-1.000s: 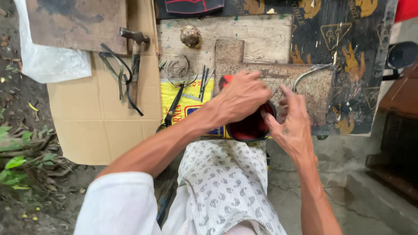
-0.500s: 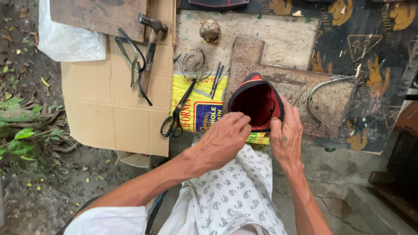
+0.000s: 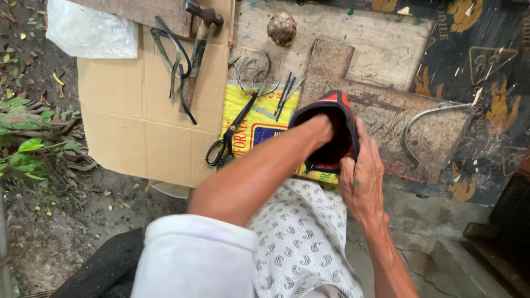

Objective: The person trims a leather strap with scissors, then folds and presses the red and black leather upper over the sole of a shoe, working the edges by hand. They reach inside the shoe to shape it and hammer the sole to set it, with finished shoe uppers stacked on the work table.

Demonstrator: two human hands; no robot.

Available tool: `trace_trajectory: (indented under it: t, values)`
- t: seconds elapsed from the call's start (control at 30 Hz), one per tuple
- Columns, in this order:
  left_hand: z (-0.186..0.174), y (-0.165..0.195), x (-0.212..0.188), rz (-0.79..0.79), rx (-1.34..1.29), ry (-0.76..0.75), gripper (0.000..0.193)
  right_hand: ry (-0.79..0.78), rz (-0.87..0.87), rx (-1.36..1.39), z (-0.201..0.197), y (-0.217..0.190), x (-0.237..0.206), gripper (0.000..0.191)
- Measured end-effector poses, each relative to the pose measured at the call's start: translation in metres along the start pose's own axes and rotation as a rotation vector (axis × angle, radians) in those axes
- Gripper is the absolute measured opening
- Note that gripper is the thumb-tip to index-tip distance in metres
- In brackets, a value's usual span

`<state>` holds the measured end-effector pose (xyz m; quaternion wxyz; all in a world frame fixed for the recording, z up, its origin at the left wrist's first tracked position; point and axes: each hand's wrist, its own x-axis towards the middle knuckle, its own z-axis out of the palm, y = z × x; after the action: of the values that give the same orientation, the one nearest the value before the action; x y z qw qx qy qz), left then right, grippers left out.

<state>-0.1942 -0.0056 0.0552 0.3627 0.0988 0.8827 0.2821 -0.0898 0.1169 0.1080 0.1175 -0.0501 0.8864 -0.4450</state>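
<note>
Ground (image 3: 66, 221): bare dirt, scattered leaves, roots at left.
Plants (image 3: 25, 149): green leaves at left edge.
Cardboard (image 3: 132, 121): flattened brown sheet, creased, over the dirt.
Boards (image 3: 386, 38): worn, paint-flecked wood at top; rusty plate (image 3: 419, 127) beside.
Cloth (image 3: 486, 55): dark, gold figures, at right.
Concrete (image 3: 436, 243): grey, cracked, lower right.
Light: soft daylight, outdoors.

Yellow printed sack (image 3: 259, 118) (blue-red label) under scissors (image 3: 229, 138); clear plastic bag (image 3: 91, 33) top-left.

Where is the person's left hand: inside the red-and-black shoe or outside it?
Inside: the left hand disappears into the shoe opening; only the wrist shows.
</note>
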Motion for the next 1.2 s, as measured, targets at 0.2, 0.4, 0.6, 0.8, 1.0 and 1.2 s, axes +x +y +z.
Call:
trace_trajectory:
  t: [0.2, 0.4, 0.6, 0.8, 1.0, 1.2]
  values:
    - [0.008, -0.011, 0.02, -0.076, 0.014, 0.008, 0.018, -0.029, 0.064, -0.012, -0.006, 0.009, 0.002, 0.068]
    - [0.01, -0.014, 0.028, -0.111, 0.006, 0.028, 0.018, -0.083, 0.106, 0.003, -0.008, 0.01, 0.01, 0.068]
    - [0.011, -0.013, 0.03, -0.143, -0.009, 0.045, 0.018, -0.068, 0.097, 0.011, -0.01, 0.008, 0.012, 0.068]
    - [0.014, -0.013, 0.033, -0.161, -0.017, 0.043, 0.017, -0.056, 0.092, 0.005, -0.011, 0.01, 0.012, 0.068]
    - [0.016, -0.011, 0.033, -0.168, -0.016, 0.042, 0.017, -0.041, 0.042, 0.005, -0.011, 0.012, 0.012, 0.067]
    - [0.017, -0.01, 0.035, -0.174, -0.014, 0.037, 0.017, -0.056, 0.099, 0.007, -0.013, 0.011, 0.012, 0.066]
